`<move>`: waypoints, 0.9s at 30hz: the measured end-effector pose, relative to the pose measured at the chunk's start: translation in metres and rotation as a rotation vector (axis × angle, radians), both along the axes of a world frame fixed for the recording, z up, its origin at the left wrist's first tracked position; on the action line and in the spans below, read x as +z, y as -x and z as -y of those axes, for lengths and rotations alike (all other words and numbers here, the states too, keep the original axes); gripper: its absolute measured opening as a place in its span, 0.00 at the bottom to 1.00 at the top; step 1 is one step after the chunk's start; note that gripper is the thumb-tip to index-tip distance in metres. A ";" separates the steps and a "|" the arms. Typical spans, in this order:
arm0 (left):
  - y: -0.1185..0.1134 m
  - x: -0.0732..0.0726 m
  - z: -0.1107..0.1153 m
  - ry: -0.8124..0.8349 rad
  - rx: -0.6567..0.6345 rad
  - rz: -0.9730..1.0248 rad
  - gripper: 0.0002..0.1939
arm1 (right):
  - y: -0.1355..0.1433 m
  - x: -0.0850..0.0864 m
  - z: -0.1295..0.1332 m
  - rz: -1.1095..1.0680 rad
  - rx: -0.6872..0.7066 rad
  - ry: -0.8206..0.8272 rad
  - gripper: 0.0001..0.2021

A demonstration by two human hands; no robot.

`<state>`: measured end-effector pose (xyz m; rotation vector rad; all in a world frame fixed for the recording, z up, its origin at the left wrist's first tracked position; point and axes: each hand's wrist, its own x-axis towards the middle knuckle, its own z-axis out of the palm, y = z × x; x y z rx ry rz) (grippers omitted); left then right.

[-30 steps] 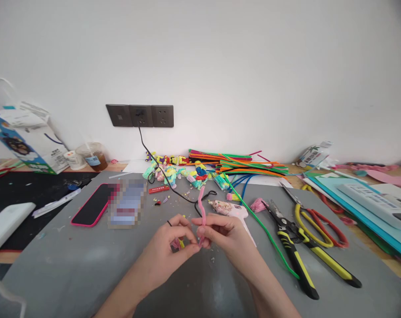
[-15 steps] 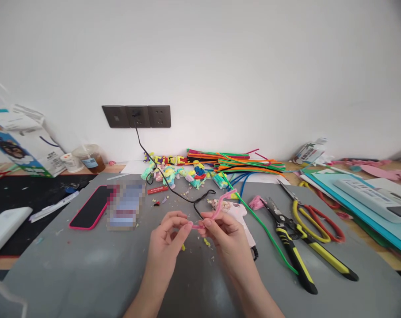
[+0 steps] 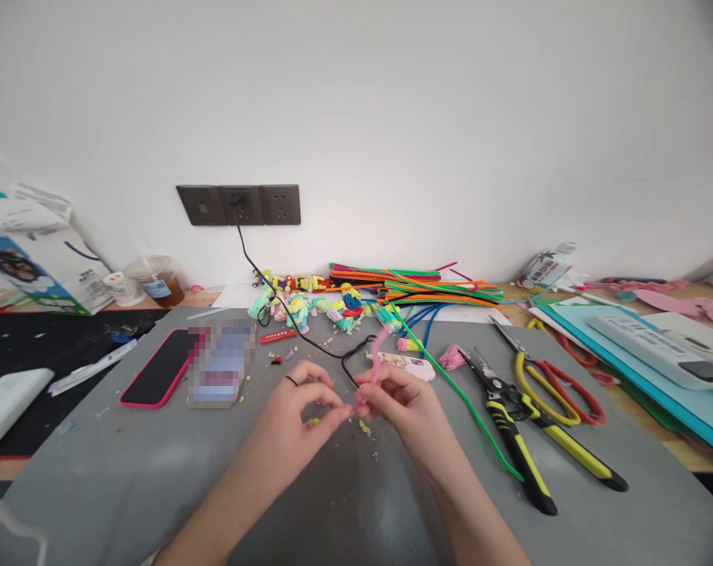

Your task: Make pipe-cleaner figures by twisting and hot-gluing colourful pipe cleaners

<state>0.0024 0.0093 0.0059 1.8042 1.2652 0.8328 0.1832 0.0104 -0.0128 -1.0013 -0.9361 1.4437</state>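
A pink pipe cleaner point(image 3: 377, 355) is pinched between my two hands above the grey table mat. My left hand point(image 3: 303, 413) has thumb and index finger closed on its lower end. Just to the right, my right hand point(image 3: 400, 405) grips it a little higher, and its free end curves upward. Behind my right hand lies a white glue gun point(image 3: 412, 366), partly covered by the hand. Small yellow scraps point(image 3: 365, 428) lie on the mat below my fingers.
On the right lie pruning shears point(image 3: 524, 428), scissors point(image 3: 560, 385) and a green pipe cleaner point(image 3: 468, 401). Bundled pipe cleaners point(image 3: 439, 292) and small colourful figures point(image 3: 344, 308) line the wall. A pink-edged phone point(image 3: 161, 369) rests left; a black cable point(image 3: 285, 303) crosses the mat.
My left hand has turned, its wrist swinging outward to the left. The pink pipe cleaner's free end now stands more upright. My right hand still holds it.
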 end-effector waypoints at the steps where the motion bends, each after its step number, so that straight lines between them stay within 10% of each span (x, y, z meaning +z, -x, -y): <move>1: -0.001 -0.002 -0.001 0.019 0.074 0.086 0.09 | 0.002 -0.002 0.000 -0.068 -0.092 -0.004 0.14; 7: -0.023 -0.025 0.003 0.198 0.309 0.628 0.10 | 0.014 -0.008 0.002 -0.257 -0.212 0.030 0.15; 13: -0.033 -0.032 0.004 0.204 0.371 0.696 0.14 | 0.017 -0.006 0.006 -0.221 -0.140 0.063 0.15; 27: 0.000 0.006 0.005 0.102 -0.176 -0.026 0.07 | -0.003 0.003 0.003 0.125 0.238 -0.035 0.13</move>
